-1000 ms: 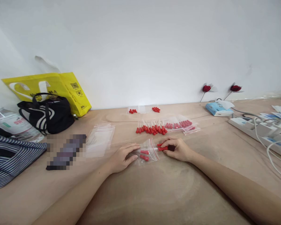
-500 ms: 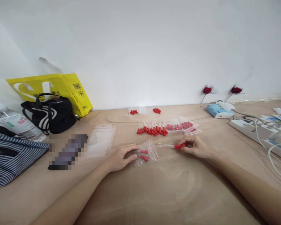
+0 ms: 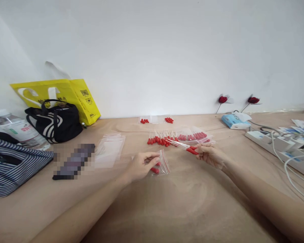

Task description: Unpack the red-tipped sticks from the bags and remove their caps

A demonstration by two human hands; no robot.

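Fingers of right hand (image 3: 210,156) pinch red-bulb droppers (image 3: 185,146); left hand (image 3: 141,166) fingers closed on zip bag (image 3: 164,164).

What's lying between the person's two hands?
In the head view, a small clear zip bag pinched by the left hand, then bare table up to the right hand holding droppers.

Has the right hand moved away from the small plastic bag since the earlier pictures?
Yes. The right hand, gripping red-bulbed droppers, has drawn to the right, away from the small bag it touched before, toward the filled bags farther back.
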